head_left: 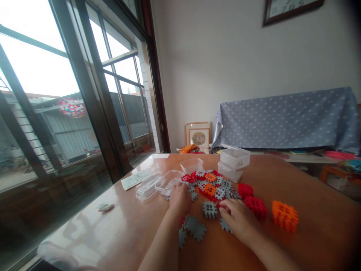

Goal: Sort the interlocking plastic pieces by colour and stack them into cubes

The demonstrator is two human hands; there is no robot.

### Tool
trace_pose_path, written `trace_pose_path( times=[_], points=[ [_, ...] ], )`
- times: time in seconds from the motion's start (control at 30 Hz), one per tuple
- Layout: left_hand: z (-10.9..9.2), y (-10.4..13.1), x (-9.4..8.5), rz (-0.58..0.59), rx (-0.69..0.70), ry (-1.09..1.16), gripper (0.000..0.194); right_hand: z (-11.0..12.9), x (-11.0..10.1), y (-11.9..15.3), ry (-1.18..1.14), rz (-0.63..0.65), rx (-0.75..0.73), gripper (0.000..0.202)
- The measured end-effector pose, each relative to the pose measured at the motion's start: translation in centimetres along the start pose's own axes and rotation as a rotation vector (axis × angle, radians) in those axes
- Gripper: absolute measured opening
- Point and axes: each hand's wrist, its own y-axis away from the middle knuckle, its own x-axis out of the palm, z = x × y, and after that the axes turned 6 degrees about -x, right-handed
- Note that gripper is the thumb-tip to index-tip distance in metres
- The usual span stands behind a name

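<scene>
My left hand (pixel 180 195) reaches to the left edge of a pile of interlocking plastic tiles (pixel 210 188) in grey, red and orange, beside a clear container (pixel 168 180). Its fingertips point away and are hidden, so what it holds cannot be told. To the right, my right hand (pixel 238 216) is closed, with a bit of a red tile (pixel 218 205) showing at its fingertips. Left of that hand sits a stack of grey tiles (pixel 210 210). Loose grey tiles (pixel 194 227) lie nearer to me, and another grey tile (pixel 225 225) lies just under the right hand.
Red tile stacks (pixel 256 207) and an orange stack (pixel 284 215) stand at the right. Stacked white boxes (pixel 234 158) are behind the pile. Clear lids (pixel 148 187), a paper sheet (pixel 135 180) and a small packet (pixel 105 207) lie on the table (pixel 316 241) at the left.
</scene>
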Motion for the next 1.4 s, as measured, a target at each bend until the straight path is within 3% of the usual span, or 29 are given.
trace_pose_path(
  times=[0.1,0.23,0.6,0.8,0.93,1.03,1.13,1.27,1.4],
  points=[
    [0.0,0.1,0.7,0.096,0.054,-0.145,0.032,-0.5,0.5,0.0,-0.028,-0.005,-0.017,0.024],
    [0.0,-0.1,1.3,0.156,0.012,-0.216,0.031,-1.0,1.1,0.0,-0.051,-0.019,-0.023,0.024],
    [-1.2,0.2,1.3,0.138,-0.015,-0.229,0.039,-0.4,0.8,0.0,-0.081,0.009,-0.016,0.026],
    [-1.7,0.3,0.7,-0.028,0.044,-0.077,0.04,-0.6,0.8,-0.1,-0.071,-0.017,-0.039,0.026],
    [-2.1,-0.2,0.3,-0.227,0.156,0.237,0.033,-0.4,0.6,-0.2,-0.073,-0.06,-0.042,0.026],
    [-2.5,-0.5,0.5,-0.279,0.11,0.493,0.026,-0.4,0.4,-0.2,-0.098,-0.102,-0.039,0.026],
    [-3.1,-0.5,0.9,-0.196,-0.018,0.773,0.022,-0.4,0.5,-0.2,-0.17,-0.133,-0.017,0.028],
    [-4.6,0.5,1.0,0.035,-0.112,1.202,0.019,0.1,0.5,-0.4,-0.372,-0.161,0.067,0.035],
    [-6.1,2.0,0.8,0.248,-0.118,1.367,0.025,1.2,-0.2,-0.7,-0.659,-0.135,0.174,0.044]
  ],
)
